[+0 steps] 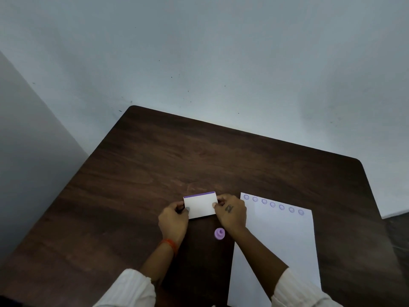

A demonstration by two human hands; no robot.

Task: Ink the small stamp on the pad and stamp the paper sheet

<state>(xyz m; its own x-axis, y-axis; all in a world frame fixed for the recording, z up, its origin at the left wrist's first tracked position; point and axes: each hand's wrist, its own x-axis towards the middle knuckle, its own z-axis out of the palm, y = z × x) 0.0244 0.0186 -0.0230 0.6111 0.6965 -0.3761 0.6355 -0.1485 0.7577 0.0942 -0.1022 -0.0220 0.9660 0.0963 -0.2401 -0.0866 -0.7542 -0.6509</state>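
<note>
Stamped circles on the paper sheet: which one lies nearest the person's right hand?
The leftmost purple circle, at the top left corner of the paper sheet, lies nearest the right hand. The other six run rightward, each farther away.

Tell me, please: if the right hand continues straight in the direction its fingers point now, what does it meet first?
The right hand points left, and its fingertips already touch the right edge of the white ink pad box. So the box comes first; beyond it waits the left hand, gripping the opposite edge.
</note>
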